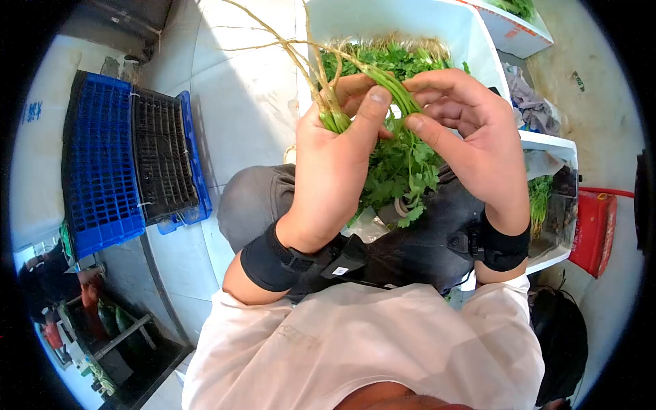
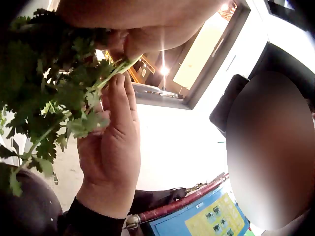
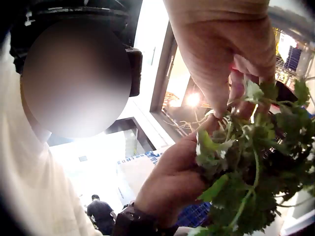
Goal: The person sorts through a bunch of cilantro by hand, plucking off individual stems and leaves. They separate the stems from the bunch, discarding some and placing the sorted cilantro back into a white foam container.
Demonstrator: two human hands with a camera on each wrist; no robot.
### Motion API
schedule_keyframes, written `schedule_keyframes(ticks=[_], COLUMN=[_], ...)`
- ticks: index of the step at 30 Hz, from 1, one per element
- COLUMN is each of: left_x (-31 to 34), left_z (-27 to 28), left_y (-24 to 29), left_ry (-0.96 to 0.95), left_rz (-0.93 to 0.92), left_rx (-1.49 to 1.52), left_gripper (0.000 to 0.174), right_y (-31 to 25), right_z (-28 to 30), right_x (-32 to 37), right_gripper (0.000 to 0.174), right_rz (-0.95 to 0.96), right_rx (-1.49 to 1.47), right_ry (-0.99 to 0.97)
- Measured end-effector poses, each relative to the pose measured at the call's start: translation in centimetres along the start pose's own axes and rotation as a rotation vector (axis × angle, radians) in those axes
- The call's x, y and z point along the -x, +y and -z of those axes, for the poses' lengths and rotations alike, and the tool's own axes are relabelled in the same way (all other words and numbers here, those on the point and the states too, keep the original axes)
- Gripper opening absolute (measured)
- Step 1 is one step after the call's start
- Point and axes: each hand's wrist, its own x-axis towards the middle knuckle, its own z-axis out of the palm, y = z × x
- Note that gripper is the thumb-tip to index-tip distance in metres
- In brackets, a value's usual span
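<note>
Together, left hand (image 1: 335,164) and right hand (image 1: 471,137) pinch coriander (image 1: 410,171) stems.

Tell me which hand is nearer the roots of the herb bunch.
Left. The left hand grips the stems right below the roots; the right hand pinches them farther along, toward the leaves.

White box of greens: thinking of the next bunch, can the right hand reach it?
Probably yes: the white box lies open just beyond the right hand, but that hand pinches coriander stems.
</note>
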Motion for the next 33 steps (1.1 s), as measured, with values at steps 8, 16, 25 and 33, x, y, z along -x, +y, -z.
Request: schedule_keyframes(ticks=[8, 16, 25, 33], left_x=[-0.3, -0.3, -0.2, -0.7], left_z=[-0.4, -0.3, -0.1, 0.0], left_y=[0.0, -0.4, -0.3, -0.9], left_ry=[0.045, 0.007, -0.016, 0.004], left_rz=[-0.052, -0.066, -0.073, -0.205], left_rx=[-0.071, 0.002, -0.067, -0.177], left_gripper=[0.030, 0.030, 0.025, 0.023], right_y=[-0.2, -0.3, -0.3, -0.4], right_z=[0.6, 1.7, 2.0, 2.6], right_x=[-0.1, 0.2, 0.0, 0.0], right_gripper=[0.032, 0.030, 0.017, 0.010], right_rz=[-0.052, -0.113, 0.086, 0.418], right_rx=[0.081, -0.127, 0.111, 0.350], right_ry=[-0.046, -0.011, 0.070, 0.142])
